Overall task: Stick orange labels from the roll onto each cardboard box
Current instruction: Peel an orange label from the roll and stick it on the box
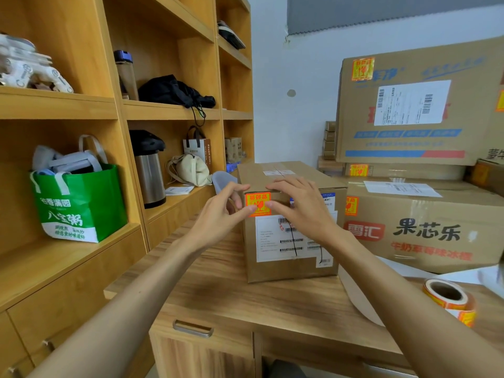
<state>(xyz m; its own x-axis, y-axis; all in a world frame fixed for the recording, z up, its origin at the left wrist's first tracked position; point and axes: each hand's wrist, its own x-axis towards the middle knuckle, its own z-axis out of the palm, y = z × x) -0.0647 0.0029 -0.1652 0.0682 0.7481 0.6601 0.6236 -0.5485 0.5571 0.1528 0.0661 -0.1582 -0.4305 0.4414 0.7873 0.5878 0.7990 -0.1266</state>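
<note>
Left grip (221, 211) and right grip (297, 208) are both open, thumbs pressing, holding nothing. The cardboard box (286, 271) stands on the desk (245, 301), the roll (450, 296) well apart to its right. The orange label (257, 203) sits at the box's upper front corner; uneven pressing could, I judge, crease it.

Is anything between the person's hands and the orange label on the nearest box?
Nothing visible. The left hand and right hand both touch the orange label at the top left corner of the nearest box's front face.
</note>
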